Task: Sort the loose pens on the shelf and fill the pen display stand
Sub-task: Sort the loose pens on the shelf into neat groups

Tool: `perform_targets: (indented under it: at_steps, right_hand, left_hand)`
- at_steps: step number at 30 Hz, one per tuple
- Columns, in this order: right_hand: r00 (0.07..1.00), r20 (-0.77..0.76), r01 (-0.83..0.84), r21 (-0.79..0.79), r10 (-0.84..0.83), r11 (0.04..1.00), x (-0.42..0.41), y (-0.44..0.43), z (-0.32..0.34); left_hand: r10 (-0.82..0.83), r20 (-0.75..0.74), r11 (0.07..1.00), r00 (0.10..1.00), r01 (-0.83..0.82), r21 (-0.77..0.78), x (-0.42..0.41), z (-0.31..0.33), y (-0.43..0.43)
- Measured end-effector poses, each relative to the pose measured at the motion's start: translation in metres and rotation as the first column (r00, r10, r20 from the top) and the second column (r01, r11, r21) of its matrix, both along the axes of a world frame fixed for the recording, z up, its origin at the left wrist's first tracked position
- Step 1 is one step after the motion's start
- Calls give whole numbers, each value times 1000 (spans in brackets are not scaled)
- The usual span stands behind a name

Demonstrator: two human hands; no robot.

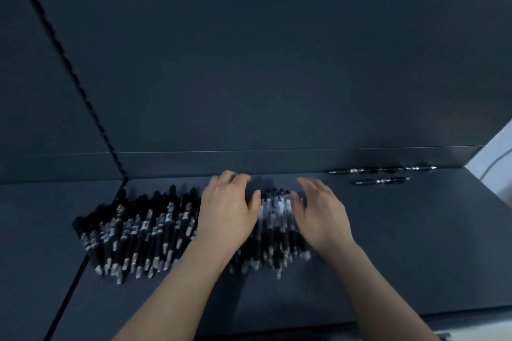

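A wide heap of black pens [138, 232] with silver tips lies side by side on the dark shelf [401, 243]. My left hand [227, 207] rests on the middle of the heap, fingers bent over the far ends of the pens. My right hand [318, 210] stands on edge against the right side of a blurred bunch of pens [274, 219], fingers straight. That bunch sits between the two hands. No pen display stand is in view.
Three single black pens [382, 176] lie apart near the shelf's back wall at the right. A dark back panel [277, 77] rises behind the shelf. A seam in the shelf [74, 279] runs down the left.
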State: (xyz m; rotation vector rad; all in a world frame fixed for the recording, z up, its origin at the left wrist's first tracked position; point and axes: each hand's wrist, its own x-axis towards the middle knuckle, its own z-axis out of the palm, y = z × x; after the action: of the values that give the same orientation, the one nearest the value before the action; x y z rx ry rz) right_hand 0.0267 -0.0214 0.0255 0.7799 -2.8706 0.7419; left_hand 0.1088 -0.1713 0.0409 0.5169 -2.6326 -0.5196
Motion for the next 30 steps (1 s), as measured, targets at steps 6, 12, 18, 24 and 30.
perform_targets:
  at_steps: [6,12,18,24,30]
  right_hand:
    - [996,23,81,63,-83,995,-60,78,-8]
    - [994,32,97,173,-104,980,-133,143,-25]
    - [990,133,-69,254,36,965,-184,177,-41]
    - [994,89,-71,139,59,988,-207,197,-48]
    - [999,45,-10,248,-1,969,-245,218,-50]
  left_hand:
    - [-71,40,997,997,70,27,-67,-5,71]
    - [-130,102,991,986,125,54,-135,-19,131]
    - [-169,199,986,965,167,31,-186,-39,161]
    - [-154,309,984,939,175,-42,-220,-54,171]
    - [-91,335,986,938,132,-101,-235,-62,174]
